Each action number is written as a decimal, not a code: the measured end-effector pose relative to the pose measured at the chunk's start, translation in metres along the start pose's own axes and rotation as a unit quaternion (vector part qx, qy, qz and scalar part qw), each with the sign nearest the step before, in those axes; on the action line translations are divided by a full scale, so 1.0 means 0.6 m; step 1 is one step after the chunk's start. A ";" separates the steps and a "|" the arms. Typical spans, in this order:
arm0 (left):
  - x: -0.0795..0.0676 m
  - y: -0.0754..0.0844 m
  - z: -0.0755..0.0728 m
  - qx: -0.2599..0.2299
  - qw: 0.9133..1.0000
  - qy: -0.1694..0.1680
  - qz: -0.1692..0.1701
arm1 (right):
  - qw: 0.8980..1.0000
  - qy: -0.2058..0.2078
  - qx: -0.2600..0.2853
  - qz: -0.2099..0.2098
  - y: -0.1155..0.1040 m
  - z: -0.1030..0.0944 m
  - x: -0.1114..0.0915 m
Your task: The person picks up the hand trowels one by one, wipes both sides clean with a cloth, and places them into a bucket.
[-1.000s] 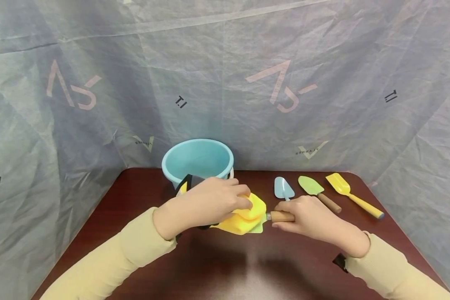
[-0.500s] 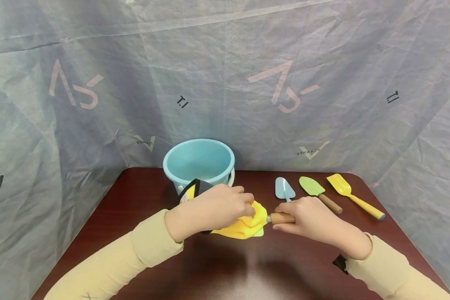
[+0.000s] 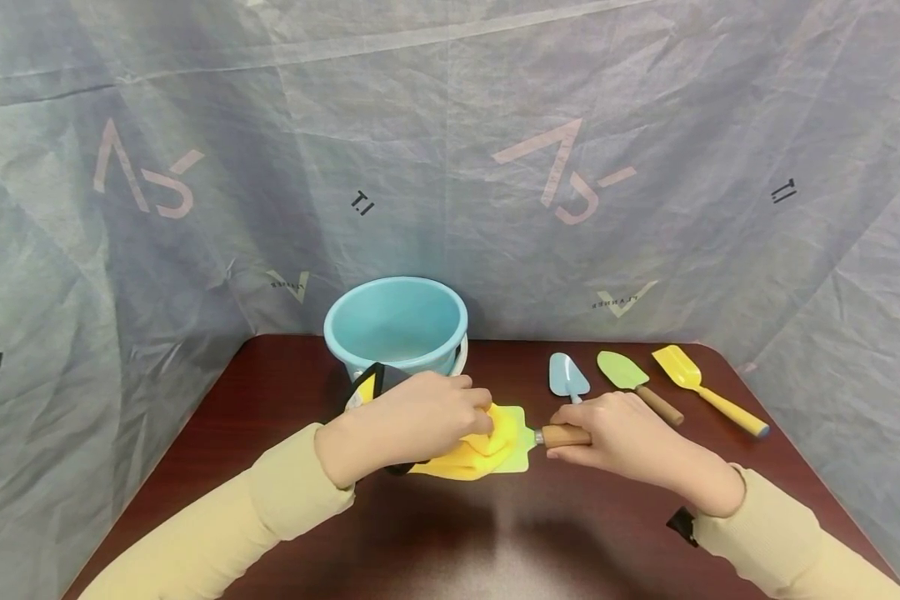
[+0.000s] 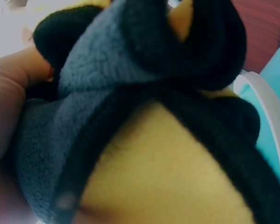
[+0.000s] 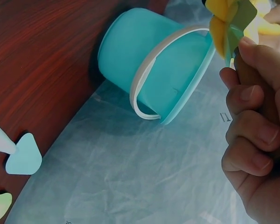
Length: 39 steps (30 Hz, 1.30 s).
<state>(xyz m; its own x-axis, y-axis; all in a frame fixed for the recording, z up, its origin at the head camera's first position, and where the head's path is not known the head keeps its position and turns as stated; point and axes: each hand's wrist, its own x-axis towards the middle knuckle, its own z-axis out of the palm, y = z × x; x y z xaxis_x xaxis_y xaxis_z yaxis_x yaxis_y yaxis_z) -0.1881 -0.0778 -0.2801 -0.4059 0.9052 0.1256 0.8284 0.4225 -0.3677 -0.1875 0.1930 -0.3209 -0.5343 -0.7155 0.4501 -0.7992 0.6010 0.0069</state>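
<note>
Table (image 3: 270,417): dark red-brown; blue bucket (image 3: 396,312): upright near rear edge, white handle (image 3: 461,357) lowered at right side; blue trowel (image 3: 566,377), green trowel (image 3: 622,372), yellow shovel (image 3: 712,400): spaced row, right of bucket; grey printed sheet (image 3: 442,167): hung behind

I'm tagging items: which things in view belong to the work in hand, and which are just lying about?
In use:
yellow cloth in the left hand
green-bladed tool in the right hand

Unheld, likely just lying about:
blue bucket
blue trowel
green trowel
yellow scoop

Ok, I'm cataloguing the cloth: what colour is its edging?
The edging is black, best seen in the left wrist view.
</note>
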 end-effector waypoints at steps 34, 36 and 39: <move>-0.086 -0.040 0.007 -0.022 0.995 0.093 -0.015 | 1.000 0.012 0.002 0.013 0.013 -0.021 -0.014; -0.092 -0.041 0.008 -0.027 0.995 0.097 -0.020 | 1.000 0.013 0.005 0.011 0.014 -0.022 -0.015; -0.100 -0.043 0.012 -0.030 0.994 0.097 -0.028 | 1.000 0.014 0.009 0.011 0.014 -0.023 -0.016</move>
<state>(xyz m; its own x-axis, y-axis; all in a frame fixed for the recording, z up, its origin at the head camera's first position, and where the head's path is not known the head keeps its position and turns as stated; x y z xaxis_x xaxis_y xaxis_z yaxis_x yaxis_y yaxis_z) -0.1879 -0.1434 -0.2850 -0.3751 0.8691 0.3224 0.8305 0.4695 -0.2996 -0.1849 0.2099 -0.3126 -0.5440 -0.6918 0.4748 -0.7925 0.6095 -0.0200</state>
